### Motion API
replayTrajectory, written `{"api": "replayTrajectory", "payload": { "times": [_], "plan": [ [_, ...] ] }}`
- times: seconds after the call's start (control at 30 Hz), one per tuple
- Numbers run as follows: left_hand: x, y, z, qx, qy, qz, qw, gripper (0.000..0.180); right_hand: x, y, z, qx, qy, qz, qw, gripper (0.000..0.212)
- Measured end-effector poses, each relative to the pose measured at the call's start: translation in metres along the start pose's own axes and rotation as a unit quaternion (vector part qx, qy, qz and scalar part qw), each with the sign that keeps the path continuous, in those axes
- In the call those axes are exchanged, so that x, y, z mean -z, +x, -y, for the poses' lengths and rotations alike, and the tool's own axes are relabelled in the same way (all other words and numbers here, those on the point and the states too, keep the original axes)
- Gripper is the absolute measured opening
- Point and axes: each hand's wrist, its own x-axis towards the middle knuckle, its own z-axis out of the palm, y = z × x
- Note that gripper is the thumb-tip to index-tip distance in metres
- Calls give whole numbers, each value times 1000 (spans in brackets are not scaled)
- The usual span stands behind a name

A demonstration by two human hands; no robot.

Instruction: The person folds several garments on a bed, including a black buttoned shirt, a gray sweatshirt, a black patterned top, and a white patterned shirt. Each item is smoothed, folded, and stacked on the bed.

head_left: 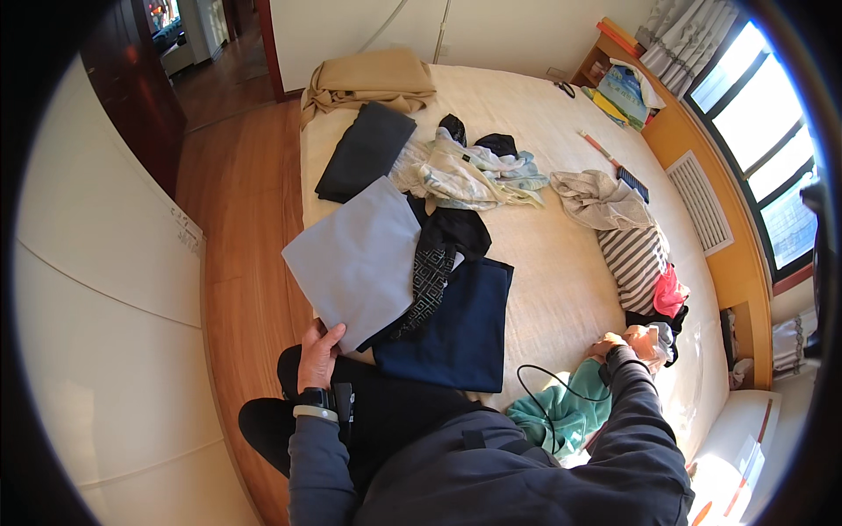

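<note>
Sorting looks partway: light grey flat-folded cloth [355, 263], navy flat-folded cloth [469, 329] and charcoal flat-folded cloth [367, 151] lie neat on the left of the cream-sheeted bed [553, 289]; loose, unfolded pieces remain, namely the pale printed garment heap [469, 175] at far middle, the brown-and-white striped garment [631, 267] at right and the crumpled teal cloth [553, 416] at near right. Left hand [319, 354] is closed on the light grey cloth's near corner, thumb on top, fingers hidden beneath. Right hand [605, 348] is at the teal cloth's far end, beside a bunched peach cloth [651, 344]; fingers look curled, but cannot tell how tightly, or which piece they hold.
</note>
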Motion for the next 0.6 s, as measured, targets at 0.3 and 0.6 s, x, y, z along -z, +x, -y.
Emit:
{"api": "replayTrajectory", "payload": {
  "times": [0.3, 0.6],
  "plan": [
    [-11, -3, -8, 9, -3, -5, 1000, 73, 118, -65, 135, 140, 275, -271, 912, 80],
    [-13, -2, -7, 6, -13, -15, 1000, 78, 303, -28, 363, 399, 269, -391, 785, 48]
  ]
}}
